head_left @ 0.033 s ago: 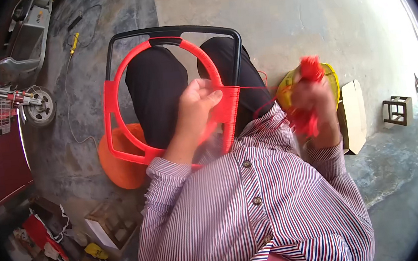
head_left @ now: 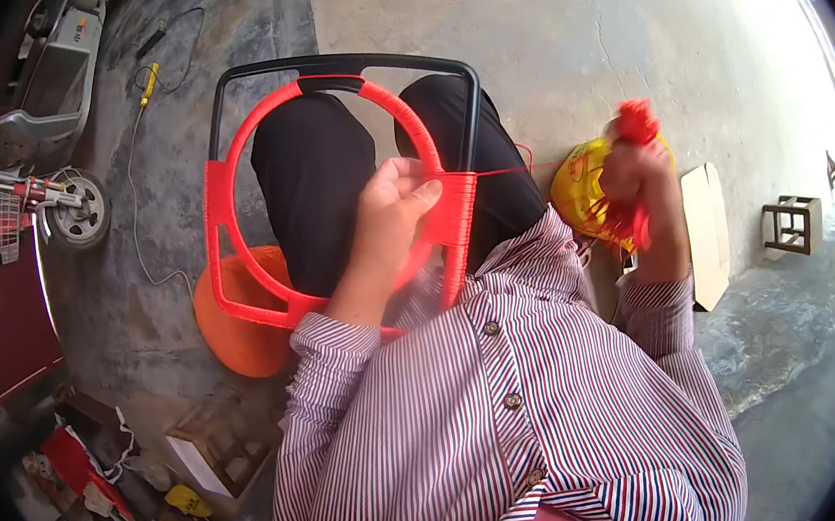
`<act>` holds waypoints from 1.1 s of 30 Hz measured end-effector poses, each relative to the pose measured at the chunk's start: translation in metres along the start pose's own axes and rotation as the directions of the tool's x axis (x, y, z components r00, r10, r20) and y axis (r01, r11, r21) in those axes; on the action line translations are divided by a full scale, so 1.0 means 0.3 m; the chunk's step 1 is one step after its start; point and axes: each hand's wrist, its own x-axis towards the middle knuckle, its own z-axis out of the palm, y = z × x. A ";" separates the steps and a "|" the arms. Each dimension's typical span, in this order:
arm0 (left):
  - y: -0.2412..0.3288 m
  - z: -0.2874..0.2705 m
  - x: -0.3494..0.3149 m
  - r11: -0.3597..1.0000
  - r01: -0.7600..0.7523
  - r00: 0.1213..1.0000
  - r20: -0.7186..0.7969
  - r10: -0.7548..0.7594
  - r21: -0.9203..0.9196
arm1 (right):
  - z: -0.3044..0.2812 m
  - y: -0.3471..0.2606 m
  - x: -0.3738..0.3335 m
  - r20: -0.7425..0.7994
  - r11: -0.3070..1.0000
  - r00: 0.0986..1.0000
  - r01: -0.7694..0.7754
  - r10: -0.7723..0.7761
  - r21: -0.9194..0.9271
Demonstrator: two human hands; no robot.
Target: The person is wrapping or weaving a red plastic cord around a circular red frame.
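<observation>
On my lap rests a black rounded-square frame point(head_left: 477, 114) with a ring point(head_left: 247, 141) inside it, much of both wrapped tightly in red cord. My left hand point(head_left: 394, 202) is closed round the ring's right side, beside a broad wrapped panel point(head_left: 452, 212) that joins ring and frame. Out to the right, my right hand point(head_left: 635, 171) is closed on a bundle of red cord point(head_left: 637, 123), which sticks out above and below the fist. A thin strand point(head_left: 519, 168) runs from the panel's edge to that hand, nearly straight. The top of the frame shows bare black.
A yellow bag point(head_left: 576, 185) lies behind my right hand, with a cardboard piece point(head_left: 707, 238) beside it. Under the frame's left side is an orange round object point(head_left: 233, 328). A small wooden stool point(head_left: 793, 224) stands far right; a wheeled vehicle point(head_left: 81, 207) is at left.
My right hand has moved a little right and up, away from the frame, carrying the red cord bundle. The strand has drawn straighter. My left hand and the frame stay almost still.
</observation>
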 end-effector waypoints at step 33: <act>-0.027 0.036 -0.010 0.329 -0.766 0.518 0.226 0.825 0.553 | 0.339 0.233 0.162 0.625 0.358 0.637 0.770 -0.450 -0.528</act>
